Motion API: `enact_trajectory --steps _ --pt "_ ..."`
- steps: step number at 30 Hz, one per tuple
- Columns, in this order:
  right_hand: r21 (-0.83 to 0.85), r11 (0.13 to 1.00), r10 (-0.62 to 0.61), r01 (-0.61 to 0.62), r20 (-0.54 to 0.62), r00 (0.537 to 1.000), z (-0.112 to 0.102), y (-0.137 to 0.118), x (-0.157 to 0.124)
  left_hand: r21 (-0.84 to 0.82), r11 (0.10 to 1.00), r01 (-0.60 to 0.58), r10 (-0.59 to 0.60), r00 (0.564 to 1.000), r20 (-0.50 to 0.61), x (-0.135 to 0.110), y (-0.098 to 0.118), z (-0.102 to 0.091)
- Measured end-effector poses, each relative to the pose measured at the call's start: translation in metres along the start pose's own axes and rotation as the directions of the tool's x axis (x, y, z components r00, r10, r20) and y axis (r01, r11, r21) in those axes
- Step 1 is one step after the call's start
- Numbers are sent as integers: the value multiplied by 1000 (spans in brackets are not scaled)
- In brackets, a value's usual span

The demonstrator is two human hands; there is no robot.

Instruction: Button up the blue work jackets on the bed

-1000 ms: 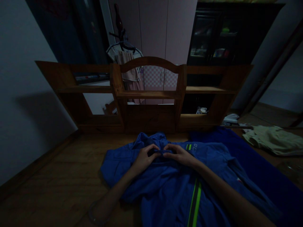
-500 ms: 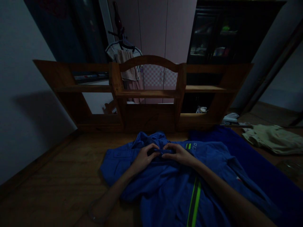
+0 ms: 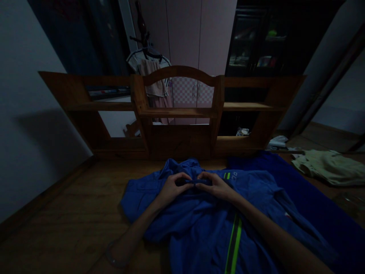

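A blue work jacket (image 3: 199, 224) with yellow-green and dark reflective stripes lies spread and rumpled on the wooden surface. My left hand (image 3: 175, 187) pinches a fold of its fabric between thumb and fingers, near the middle. Close beside it, my right hand (image 3: 215, 185) pinches the same fold, so the fingertips of both hands almost meet. Whatever small part sits between the fingertips is too dark to make out. White lettering shows on the jacket just right of my right hand. A bracelet (image 3: 114, 255) circles my left wrist.
A wooden shelf unit (image 3: 179, 113) stands behind the jacket. Darker blue cloth (image 3: 322, 205) lies to the right, with a pale folded garment (image 3: 330, 167) beyond it. Bare wooden boards (image 3: 71, 213) extend on the left up to a white wall (image 3: 34, 144). The room is dim.
Both hands have stayed at the same fold, with the fingertips drawn slightly closer together. The jacket lies as before.
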State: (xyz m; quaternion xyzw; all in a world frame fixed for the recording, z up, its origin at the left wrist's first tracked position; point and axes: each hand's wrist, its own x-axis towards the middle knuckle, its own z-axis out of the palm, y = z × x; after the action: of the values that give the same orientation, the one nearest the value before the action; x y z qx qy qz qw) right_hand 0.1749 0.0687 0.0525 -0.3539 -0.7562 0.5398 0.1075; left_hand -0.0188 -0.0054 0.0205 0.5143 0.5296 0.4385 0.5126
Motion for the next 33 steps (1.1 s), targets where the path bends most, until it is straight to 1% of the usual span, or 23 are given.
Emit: enact_trajectory --steps 4,7,10,12,15,18,20,23,26,29,33 --pt "-95 995 -44 38 -60 997 2 0 0 3 1000 13 -13 999 -48 0 -3 0" --pt "-199 978 -87 67 -96 992 4 0 0 17 1000 7 -6 998 -65 1 -8 0" --pt "-308 949 -105 58 -137 985 7 4 0 20 1000 1 0 998 -67 1 -13 0" --pt "-350 935 -109 52 -146 983 9 7 1 17 1000 0 2 997 -73 0 -15 2" --pt "-354 933 -121 65 -139 983 12 9 1 21 1000 -4 6 995 -101 -1 -16 4" --pt "-362 930 -132 67 -158 979 14 9 1 24 1000 0 3 992 -129 -2 -15 7" --pt "-377 923 -141 73 -157 977 14 9 0 22 1000 3 0 992 -126 -3 -14 10" --pt "-383 919 -156 97 -125 980 14 8 1 28 999 16 -13 993 -117 -4 -12 14" --pt "-368 925 -156 98 -131 979 13 6 1 23 1000 17 -13 988 -151 -4 -10 17" --pt "-361 927 -165 105 -140 976 11 2 0 -20 1000 10 -13 988 -155 -2 -10 17" --pt "-362 923 -191 135 -123 974 10 0 -1 -36 998 49 -54 986 -156 0 -11 13"
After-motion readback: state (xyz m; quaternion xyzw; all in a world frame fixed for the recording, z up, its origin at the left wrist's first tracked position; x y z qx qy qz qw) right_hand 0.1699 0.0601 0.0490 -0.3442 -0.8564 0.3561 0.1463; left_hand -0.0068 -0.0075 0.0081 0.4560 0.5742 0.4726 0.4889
